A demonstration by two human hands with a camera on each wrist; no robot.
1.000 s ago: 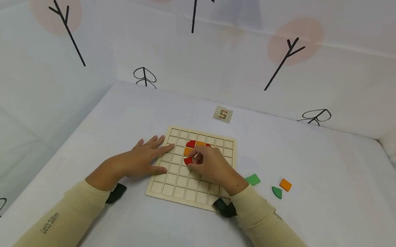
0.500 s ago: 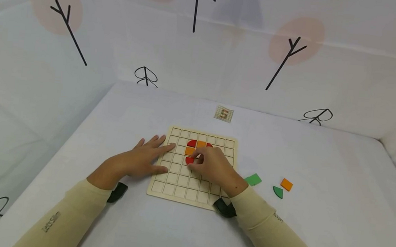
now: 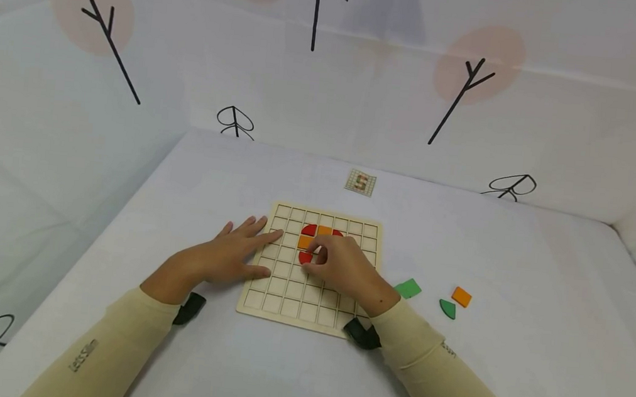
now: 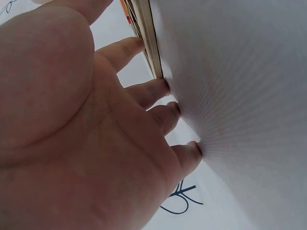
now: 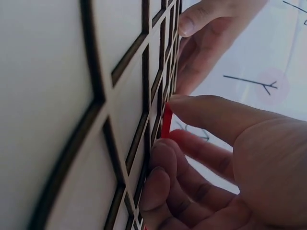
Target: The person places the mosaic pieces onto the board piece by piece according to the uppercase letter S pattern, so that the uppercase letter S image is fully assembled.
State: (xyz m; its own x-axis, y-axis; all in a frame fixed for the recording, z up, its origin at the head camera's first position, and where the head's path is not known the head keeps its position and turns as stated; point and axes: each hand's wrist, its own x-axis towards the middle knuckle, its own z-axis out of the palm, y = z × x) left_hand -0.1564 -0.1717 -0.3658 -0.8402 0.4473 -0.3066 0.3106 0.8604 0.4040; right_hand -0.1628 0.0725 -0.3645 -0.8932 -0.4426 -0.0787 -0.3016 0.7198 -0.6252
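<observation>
Thumb and index finger of my right hand (image 3: 340, 263) pinch one red quarter piece (image 3: 304, 258), grip narrow. From that hand I find the piece toward the left edge of the grid board (image 3: 273, 286), within the board's left half; no long axis is evident. The right hand is nearer; my left hand (image 3: 233, 256) lies spread at the board's left edge. On the board I count two more red pieces (image 3: 309, 230), one partly covered, and two orange squares (image 3: 305, 242). Right of the board: one loose orange piece (image 3: 461, 297), one green quarter piece (image 3: 448, 309), at least one green tile (image 3: 409, 288). Beyond the board: one card (image 3: 360, 182).
</observation>
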